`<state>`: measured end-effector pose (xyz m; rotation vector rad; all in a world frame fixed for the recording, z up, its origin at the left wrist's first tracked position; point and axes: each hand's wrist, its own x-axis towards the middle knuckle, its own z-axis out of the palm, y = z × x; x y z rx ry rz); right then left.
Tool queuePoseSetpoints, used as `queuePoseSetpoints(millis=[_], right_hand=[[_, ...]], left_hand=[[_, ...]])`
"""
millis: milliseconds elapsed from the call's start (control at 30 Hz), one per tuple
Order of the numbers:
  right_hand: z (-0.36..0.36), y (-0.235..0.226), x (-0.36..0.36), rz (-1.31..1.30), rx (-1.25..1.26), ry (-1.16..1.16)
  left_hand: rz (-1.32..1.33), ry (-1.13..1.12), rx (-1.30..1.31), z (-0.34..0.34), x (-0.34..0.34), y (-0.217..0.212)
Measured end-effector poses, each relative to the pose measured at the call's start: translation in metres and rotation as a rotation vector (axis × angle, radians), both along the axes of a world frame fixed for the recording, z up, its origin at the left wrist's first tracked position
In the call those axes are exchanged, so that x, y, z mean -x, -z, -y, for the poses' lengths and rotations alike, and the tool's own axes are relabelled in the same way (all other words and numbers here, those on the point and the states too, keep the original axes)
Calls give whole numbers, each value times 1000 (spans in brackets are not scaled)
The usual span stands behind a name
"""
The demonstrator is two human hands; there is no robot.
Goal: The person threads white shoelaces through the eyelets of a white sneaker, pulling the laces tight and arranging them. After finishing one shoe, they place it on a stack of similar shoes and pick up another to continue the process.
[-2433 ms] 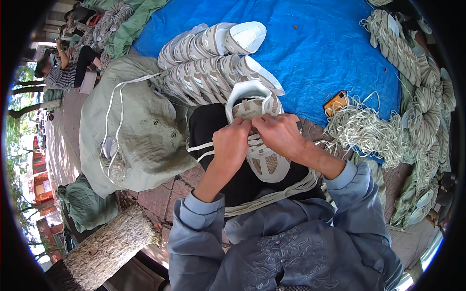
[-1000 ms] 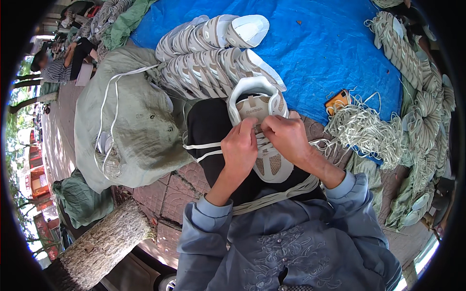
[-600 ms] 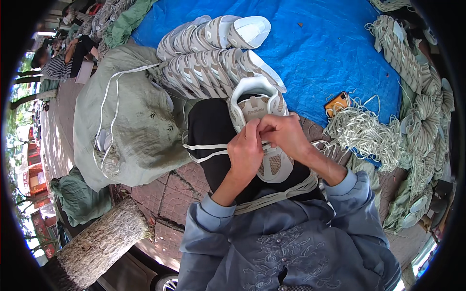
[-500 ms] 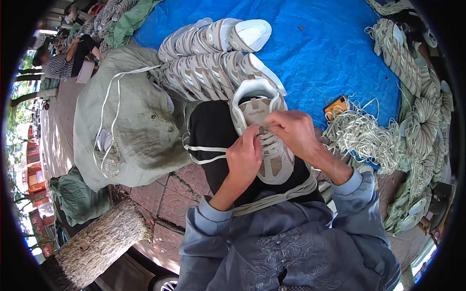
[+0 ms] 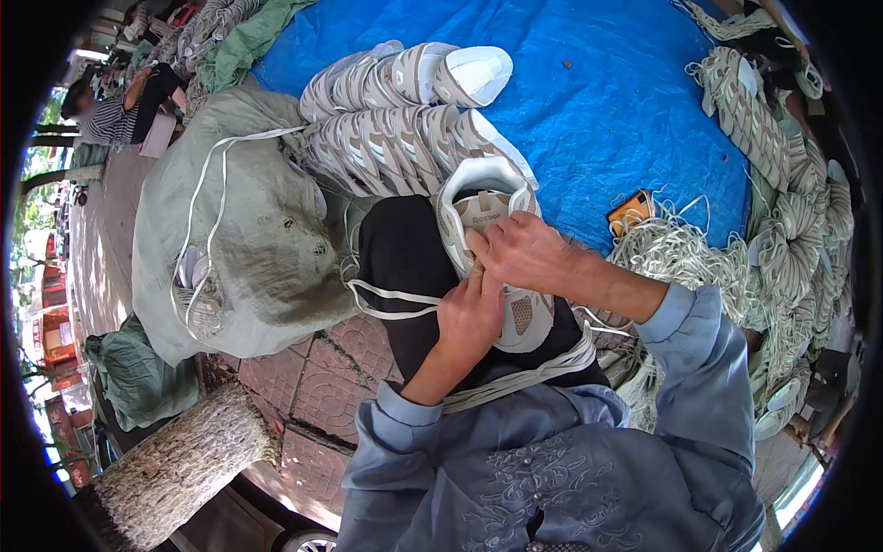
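A white and beige sneaker (image 5: 533, 327) rests on my black-trousered lap, its opening facing away from me. My left hand (image 5: 467, 320) is closed in a pinch over the lacing, and a white shoelace (image 5: 400, 294) loops out to its left. Right against its fingertips, my right hand (image 5: 526, 250) lies across the tongue with fingers bent together at the lace. The fingers cover the eyelets, so the exact grip on the lace is hidden. More laces (image 5: 543, 371) lie in a bundle across my lap.
Two rows of nested sneakers (image 5: 377, 147) lie on a blue tarp (image 5: 607, 110) ahead. A pile of loose laces (image 5: 685, 258) and an orange object (image 5: 629, 212) are to the right. Left stand a grey-green sack (image 5: 248, 239) and a tree trunk (image 5: 189, 460). Another person (image 5: 115, 120) sits far left.
My right hand has shifted left over the shoe's tongue, towards my left hand, and its forearm now lies flatter. My left hand has moved slightly, still pinched at the lacing.
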<state>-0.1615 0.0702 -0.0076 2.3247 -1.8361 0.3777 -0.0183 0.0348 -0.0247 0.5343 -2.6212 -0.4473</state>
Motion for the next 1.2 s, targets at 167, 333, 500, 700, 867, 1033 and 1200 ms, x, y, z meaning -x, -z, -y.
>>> queuePoseSetpoints(millis=[167,333,500,700,867,1033,1200], right_hand=[[14,3,12,36,-91,-134],[13,-14,14,-191,-99,-220],[7,-37,30,-269,-160,-222],[-14,-31,59,-197,-202,-20],[-14,-22,60,-128,-160,-28],[-18,-15,63,-92,-100,-59],[-19,-9,61,-156,-118,-9]], left_hand=[[18,29,69,-10,-2,0],[1,27,-11,-22,4,-8],[22,224,-71,-23,-3,-26],[-58,84,170,30,3,-49],[133,77,254,37,21,-33],[229,143,356,32,31,-39],[279,174,464,33,39,-30]])
